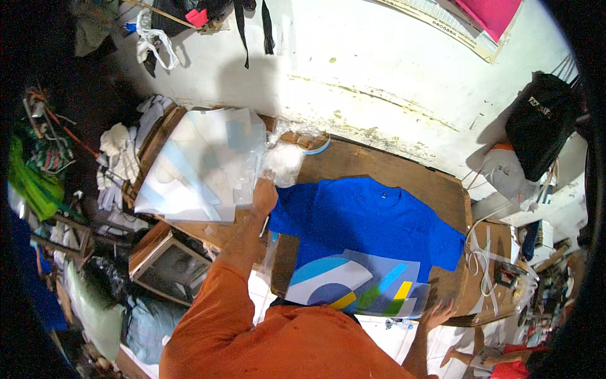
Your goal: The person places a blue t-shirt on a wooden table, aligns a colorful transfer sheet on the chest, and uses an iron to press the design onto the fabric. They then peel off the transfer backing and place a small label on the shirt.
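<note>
A blue T-shirt [360, 215] lies spread on a brown wooden board, its collar toward the wall. Across its lower part rests a clear printed film sheet [328, 284] with white, light blue, green and yellow shapes. My left hand [264, 197] is beside the shirt's left sleeve, at the edge of a crumpled clear plastic bag [285, 161]. Its fingers look curled; what they hold, if anything, is hidden. My right hand [437, 314] is at the board's near edge, right of the film, fingers apart and holding nothing.
A stack of translucent film sheets [202, 164] lies left of the shirt. A blue-edged roll of brown tape [314, 144] sits behind it. A white cable [483, 256] loops at the right. A black bag [540, 123] hangs on the wall. Filled sacks [148, 325] stand at lower left.
</note>
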Action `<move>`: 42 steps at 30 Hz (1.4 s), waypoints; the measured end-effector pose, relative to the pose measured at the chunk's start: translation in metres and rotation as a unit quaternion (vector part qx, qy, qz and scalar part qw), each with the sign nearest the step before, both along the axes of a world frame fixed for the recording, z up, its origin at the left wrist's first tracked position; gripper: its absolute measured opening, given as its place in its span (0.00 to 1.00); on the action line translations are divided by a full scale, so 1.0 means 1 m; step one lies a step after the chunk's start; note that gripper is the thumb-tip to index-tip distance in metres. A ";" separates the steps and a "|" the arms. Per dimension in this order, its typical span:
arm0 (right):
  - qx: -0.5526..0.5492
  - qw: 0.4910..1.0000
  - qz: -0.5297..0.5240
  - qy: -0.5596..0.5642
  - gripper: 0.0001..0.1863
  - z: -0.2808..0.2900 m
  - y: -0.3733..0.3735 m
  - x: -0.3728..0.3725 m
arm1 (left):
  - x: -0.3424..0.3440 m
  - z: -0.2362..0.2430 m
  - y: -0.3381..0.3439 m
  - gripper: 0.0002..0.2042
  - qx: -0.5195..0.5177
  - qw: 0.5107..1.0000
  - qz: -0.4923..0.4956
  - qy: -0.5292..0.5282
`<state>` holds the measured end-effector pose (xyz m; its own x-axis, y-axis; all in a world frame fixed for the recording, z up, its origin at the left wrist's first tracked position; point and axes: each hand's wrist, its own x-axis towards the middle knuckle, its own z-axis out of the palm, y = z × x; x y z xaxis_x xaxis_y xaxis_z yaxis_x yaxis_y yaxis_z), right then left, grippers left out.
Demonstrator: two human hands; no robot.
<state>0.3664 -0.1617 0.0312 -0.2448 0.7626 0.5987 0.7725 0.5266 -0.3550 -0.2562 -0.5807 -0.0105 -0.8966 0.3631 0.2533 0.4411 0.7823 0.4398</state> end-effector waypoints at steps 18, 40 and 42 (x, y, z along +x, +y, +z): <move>-0.435 0.858 -0.261 0.082 0.40 0.026 -0.255 0.174 | -0.043 -0.031 -0.017 0.22 -0.091 0.994 0.055 -0.033; -0.500 0.861 -0.077 -0.054 0.44 -0.036 -0.297 0.204 | -0.060 -0.038 -0.015 0.07 0.348 0.930 0.110 0.042; -0.551 0.829 -0.091 -0.036 0.43 -0.032 -0.299 0.198 | -0.063 -0.041 -0.020 0.07 0.349 0.928 0.130 -0.009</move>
